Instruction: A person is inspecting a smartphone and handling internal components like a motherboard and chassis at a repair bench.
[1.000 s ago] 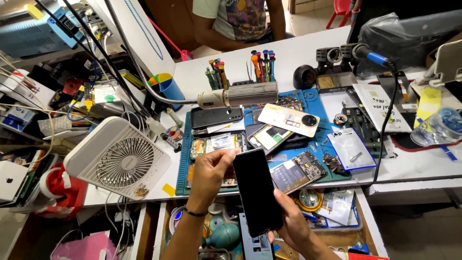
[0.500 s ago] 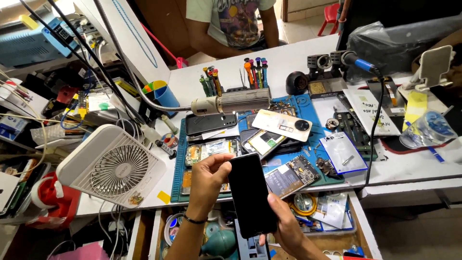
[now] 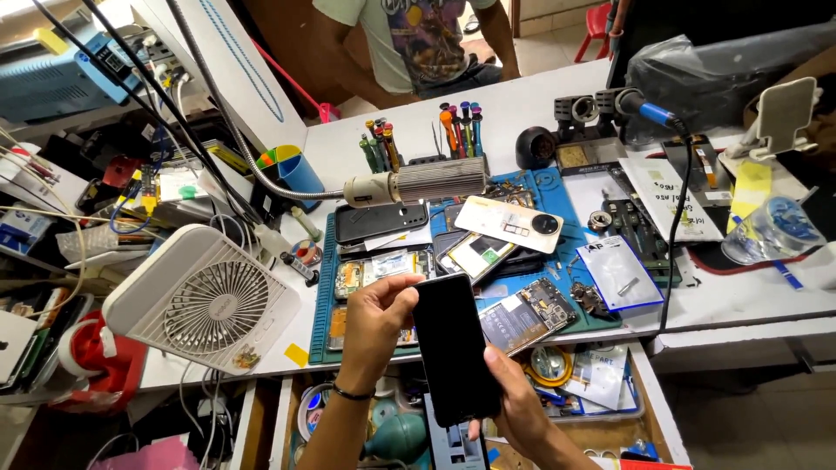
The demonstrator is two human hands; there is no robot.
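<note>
White workbench (image 3: 522,104), open drawer (image 3: 644,409) beneath, tiled floor (image 3: 557,43)

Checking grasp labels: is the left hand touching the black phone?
Touching. Head view: the left hand has its fingers pinching the top left corner of the black phone; the right hand cradles it from below.

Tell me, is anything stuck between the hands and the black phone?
No, nothing visible. The left hand pinches the top edge of the black phone, and the right hand grips its lower end. Both touch it directly, above the blue work mat.
</note>
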